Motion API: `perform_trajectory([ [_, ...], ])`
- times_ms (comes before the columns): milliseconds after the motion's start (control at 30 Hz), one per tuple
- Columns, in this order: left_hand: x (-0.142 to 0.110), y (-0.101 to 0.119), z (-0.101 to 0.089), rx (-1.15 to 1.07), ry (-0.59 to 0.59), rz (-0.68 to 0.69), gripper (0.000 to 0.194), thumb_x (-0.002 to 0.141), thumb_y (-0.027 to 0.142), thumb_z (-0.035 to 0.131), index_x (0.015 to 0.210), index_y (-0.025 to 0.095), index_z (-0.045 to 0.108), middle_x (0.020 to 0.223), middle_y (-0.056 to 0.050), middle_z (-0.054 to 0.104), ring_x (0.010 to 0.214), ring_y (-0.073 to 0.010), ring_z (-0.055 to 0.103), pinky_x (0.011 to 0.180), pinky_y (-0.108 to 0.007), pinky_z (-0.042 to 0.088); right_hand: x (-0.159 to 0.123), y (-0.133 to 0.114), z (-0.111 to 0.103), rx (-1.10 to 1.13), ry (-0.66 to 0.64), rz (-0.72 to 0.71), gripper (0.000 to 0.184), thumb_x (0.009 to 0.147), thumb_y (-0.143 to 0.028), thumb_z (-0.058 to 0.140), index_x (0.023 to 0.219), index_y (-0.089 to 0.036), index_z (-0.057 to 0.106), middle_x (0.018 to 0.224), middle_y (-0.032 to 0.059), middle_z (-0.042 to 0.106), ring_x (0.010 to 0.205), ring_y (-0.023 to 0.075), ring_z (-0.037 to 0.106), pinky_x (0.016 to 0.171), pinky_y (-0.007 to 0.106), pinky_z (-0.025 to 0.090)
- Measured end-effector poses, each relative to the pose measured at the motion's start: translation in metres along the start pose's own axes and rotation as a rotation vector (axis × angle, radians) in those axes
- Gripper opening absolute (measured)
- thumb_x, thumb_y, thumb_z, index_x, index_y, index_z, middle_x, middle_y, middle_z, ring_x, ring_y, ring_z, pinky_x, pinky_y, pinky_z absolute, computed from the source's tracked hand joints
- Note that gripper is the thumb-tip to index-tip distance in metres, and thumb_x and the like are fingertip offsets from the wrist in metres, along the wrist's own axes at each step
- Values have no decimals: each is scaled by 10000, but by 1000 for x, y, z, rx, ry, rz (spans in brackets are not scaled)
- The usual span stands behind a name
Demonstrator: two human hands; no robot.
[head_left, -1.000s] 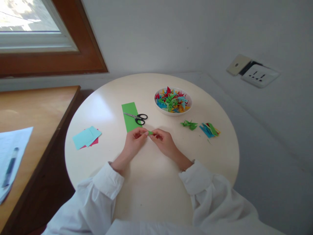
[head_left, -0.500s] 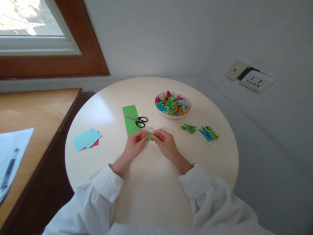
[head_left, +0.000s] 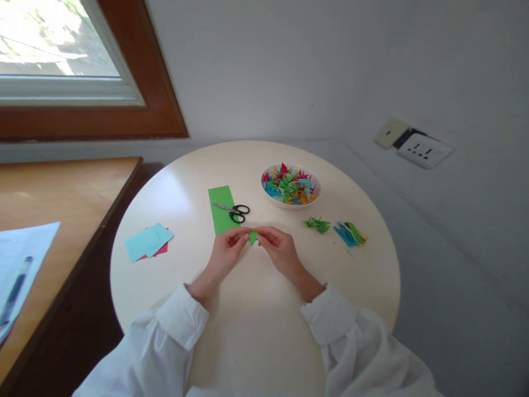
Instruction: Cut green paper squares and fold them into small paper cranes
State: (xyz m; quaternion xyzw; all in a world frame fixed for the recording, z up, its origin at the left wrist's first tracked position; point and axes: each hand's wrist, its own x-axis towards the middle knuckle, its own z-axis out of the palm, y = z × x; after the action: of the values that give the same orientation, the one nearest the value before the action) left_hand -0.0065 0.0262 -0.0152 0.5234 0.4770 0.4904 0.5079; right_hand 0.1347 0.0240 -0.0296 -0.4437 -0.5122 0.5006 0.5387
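Note:
Between my fingertips is a small folded piece of green paper [head_left: 253, 237], its lower end pointed. My left hand [head_left: 230, 247] pinches it from the left, and my right hand [head_left: 278, 248] pinches it from the right. Both hands are over the middle of the round table, close together. Just beyond my left hand lies a green paper strip [head_left: 221, 195], with black-handled scissors [head_left: 237, 213] resting partly on it. To the right of my right hand lie green folded paper cranes [head_left: 317, 224]. The upper edge of the held paper is partly hidden by my fingers.
A white bowl [head_left: 291, 206] of colourful paper cranes stands at the back of the round table [head_left: 256, 331]. Light blue and red paper sheets [head_left: 149, 242] lie left; a pile of coloured paper strips [head_left: 350, 234] lies right. A wooden desk [head_left: 61, 182] holds a pen [head_left: 16, 289] on papers.
The green paper has turned between my fingers and now shows a wider, downward-pointing shape. Both hands stay pinched on it. The whole view has shifted slightly, with the scene lower in the picture.

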Motion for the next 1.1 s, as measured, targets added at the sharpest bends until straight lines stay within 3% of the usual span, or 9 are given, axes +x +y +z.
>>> perform_trajectory([
  [400,1,0,0,-59,-23,0,271,641,322,705,841,142,678,830,-63,702,734,-153,616,698,-269,478,1,0,-2,3,6,-12,210,677,-289,630,848,-190,697,761,33,697,614,128,586,623,280,498],
  [800,1,0,1,-74,-30,8,243,617,308,728,785,148,656,686,-30,680,633,-141,617,603,-250,481,2,-1,-3,12,-2,-8,206,679,-316,639,832,-194,705,738,30,693,608,129,582,612,288,502],
  [1100,1,2,1,-100,-29,-3,245,594,286,745,773,147,651,703,-34,694,641,-148,637,634,-268,505,1,2,-3,152,-38,46,228,674,-308,659,875,-210,707,830,33,698,671,128,593,668,297,495],
])
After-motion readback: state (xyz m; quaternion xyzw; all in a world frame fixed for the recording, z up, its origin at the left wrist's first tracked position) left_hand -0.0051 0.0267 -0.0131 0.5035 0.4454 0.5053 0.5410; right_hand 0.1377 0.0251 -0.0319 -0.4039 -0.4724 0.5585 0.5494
